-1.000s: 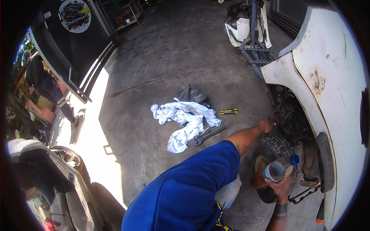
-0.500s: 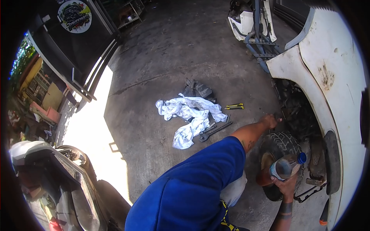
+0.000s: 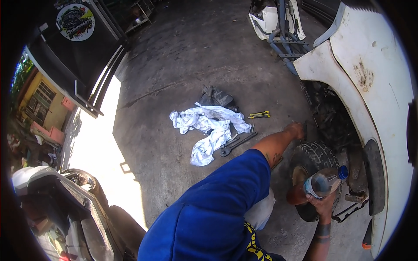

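My left arm, in a blue sleeve, stretches out to the edge of the open wheel well [image 3: 328,115]. The fingers of my left hand [image 3: 296,129] look curled around something dark that I cannot make out. My right hand [image 3: 321,204] grips a clear plastic bottle [image 3: 323,183] with a blue cap, tilted, with reddish-brown liquid pooled toward its lower end. Behind the bottle a knobby tyre [image 3: 315,153] sits beneath the white vehicle body [image 3: 365,52]. The bottle hides part of the tyre and its rim.
White rags [image 3: 209,124] lie on the concrete by a dark bag [image 3: 217,96]. Beside them are a ratchet wrench [image 3: 237,145] and yellow-and-black cutters [image 3: 259,115]. A parked motorcycle [image 3: 65,209] stands at lower left, a dark gate [image 3: 74,56] at upper left, and a blue tubular frame [image 3: 285,43] at the far right.
My left hand has drawn back slightly from the wheel well. The bottle stays in my right hand, tipped a little more sideways. The whole view has shifted slightly.
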The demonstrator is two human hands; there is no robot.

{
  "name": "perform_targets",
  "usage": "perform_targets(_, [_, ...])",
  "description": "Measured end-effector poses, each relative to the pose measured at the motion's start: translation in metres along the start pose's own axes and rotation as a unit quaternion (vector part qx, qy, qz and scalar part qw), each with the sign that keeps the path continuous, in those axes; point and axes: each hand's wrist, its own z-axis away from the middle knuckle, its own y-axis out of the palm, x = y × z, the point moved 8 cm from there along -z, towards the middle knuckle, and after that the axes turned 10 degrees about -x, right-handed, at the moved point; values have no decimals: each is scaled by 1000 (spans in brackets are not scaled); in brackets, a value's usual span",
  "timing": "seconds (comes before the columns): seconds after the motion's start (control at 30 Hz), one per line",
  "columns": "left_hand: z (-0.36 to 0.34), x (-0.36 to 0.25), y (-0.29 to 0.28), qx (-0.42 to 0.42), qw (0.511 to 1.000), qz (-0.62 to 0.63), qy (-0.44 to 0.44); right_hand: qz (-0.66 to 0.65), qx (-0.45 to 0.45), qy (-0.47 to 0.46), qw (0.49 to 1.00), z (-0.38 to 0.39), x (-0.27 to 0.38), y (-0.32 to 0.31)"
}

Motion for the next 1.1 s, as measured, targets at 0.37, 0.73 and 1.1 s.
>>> perform_targets(0.37, [89,104,63,166,954,-247,35,-12,-12,-14,1000,-5,9,1])
perform_targets(0.73, [143,178,112,125,966,-224,20,38,-11,-67,997,-4,18,-2])
perform_targets(1.1, [153,157,132,154,963,-202,89,75,-16,-60,995,1,9,-2])
